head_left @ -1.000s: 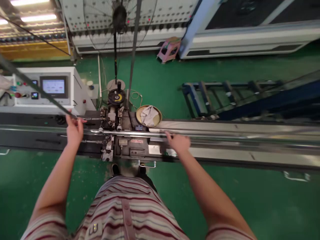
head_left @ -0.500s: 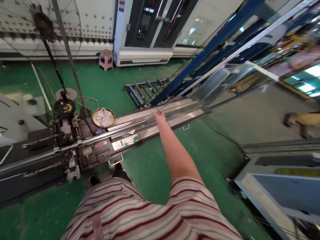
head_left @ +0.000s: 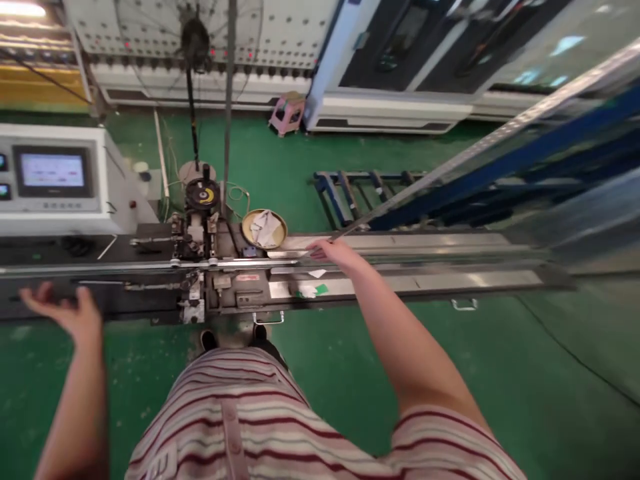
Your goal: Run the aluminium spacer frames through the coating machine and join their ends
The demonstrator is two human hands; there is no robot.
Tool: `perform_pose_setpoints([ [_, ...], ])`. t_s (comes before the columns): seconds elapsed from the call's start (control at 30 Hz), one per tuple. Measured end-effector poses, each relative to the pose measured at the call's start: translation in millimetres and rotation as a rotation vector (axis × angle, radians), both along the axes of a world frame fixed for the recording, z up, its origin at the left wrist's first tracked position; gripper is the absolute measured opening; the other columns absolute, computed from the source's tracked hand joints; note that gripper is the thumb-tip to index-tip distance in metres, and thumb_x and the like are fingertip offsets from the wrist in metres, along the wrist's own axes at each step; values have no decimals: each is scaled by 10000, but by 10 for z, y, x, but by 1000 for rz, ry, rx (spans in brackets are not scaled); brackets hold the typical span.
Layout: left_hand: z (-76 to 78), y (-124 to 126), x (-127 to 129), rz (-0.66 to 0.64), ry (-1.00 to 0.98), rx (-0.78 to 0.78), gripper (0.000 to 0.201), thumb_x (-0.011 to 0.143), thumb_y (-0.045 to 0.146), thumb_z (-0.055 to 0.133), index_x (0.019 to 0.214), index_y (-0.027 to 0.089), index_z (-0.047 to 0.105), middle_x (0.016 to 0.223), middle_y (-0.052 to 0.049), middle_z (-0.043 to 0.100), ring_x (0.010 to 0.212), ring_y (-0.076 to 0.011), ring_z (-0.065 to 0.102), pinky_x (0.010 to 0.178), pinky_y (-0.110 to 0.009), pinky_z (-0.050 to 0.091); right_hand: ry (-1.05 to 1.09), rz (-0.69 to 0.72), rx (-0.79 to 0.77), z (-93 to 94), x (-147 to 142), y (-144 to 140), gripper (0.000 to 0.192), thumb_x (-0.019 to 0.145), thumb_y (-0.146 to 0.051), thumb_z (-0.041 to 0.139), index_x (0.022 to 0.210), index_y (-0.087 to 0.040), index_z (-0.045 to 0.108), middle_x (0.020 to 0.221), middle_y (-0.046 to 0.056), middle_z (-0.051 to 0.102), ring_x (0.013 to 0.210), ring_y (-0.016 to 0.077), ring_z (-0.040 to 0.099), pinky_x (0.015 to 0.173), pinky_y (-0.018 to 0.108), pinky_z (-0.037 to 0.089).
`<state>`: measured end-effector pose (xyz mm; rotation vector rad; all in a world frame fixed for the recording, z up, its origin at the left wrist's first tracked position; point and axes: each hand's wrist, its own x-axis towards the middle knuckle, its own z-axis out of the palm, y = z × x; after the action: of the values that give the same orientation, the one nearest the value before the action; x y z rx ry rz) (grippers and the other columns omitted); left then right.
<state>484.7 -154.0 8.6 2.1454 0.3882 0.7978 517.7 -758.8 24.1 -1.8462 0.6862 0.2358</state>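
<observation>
while the right hand (head_left: 336, 252) stays gripping the metal strip (head_left: 280, 263), the left hand (head_left: 65, 312) reappears, fingers spread.

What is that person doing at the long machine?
A person in a striped shirt stands at a long metal bench with a machine in its middle. Their right hand rests on a thin metal strip that slants up to the right. Their left hand is open, fingers spread, in the air in front of the bench's dark end, holding nothing. Behind the machine sits a round dish with a rag, and a screen glows at the left.
</observation>
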Motion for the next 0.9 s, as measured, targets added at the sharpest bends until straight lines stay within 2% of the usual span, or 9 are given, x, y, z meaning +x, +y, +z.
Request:
perform_pose_setpoints([
  [0.07,-305,-141,-218,21,-96,-39,851,835,304,635,1524,346,137,1524,-71,350,1407,-239,371,1128,-502,391,-9,46,5,-42,77,255,240,897,-193,504,894,-109,729,867,139,747,805,205,707,747,285,565],
  [0.13,-583,-241,-392,62,-91,-95,758,831,297,641,1494,259,275,1496,-131,387,1395,-266,393,1120,-493,387,-12,106,5,-70,150,519,220,884,-199,523,880,-112,725,850,134,745,785,207,708,747,299,573],
  [0.2,-782,-246,-525,114,-69,-167,670,841,296,623,1454,223,361,1475,-157,406,1377,-270,418,1108,-470,394,-6,171,1,-80,211,790,203,876,-206,535,867,-128,723,829,121,745,778,205,708,750,302,581],
  [0.27,-890,-163,-623,148,-55,-215,600,849,296,611,1414,219,423,1451,-153,430,1353,-260,441,1096,-445,404,-14,231,-9,-83,262,1063,202,873,-213,540,863,-140,728,824,112,747,775,203,708,756,303,586],
  [0.53,-943,327,-868,226,-70,-137,415,861,293,593,1269,224,584,1338,-105,513,1259,-244,503,1025,-392,448,-133,489,-125,-155,470,2126,251,867,-265,555,922,-147,770,827,70,747,771,189,711,822,318,572],
  [0.7,-965,524,-999,234,-52,-72,369,878,319,599,1231,215,625,1307,-115,527,1248,-258,503,1045,-414,426,-172,616,-213,-96,616,2851,270,869,-260,540,937,-176,787,781,28,744,791,176,711,876,286,534],
  [0.8,-964,633,-984,206,-43,-31,360,875,325,601,1214,207,634,1284,-118,538,1254,-267,499,1091,-432,391,-186,664,-254,-46,709,3305,280,865,-245,528,920,-178,795,788,34,745,807,187,713,874,291,525],
  [0.9,-929,675,-839,163,-28,-12,359,865,316,606,1204,202,637,1272,-119,548,1263,-273,495,1126,-454,361,-199,667,-252,-13,789,3752,285,873,-254,529,918,-180,800,779,34,744,843,195,715,894,290,513],
])
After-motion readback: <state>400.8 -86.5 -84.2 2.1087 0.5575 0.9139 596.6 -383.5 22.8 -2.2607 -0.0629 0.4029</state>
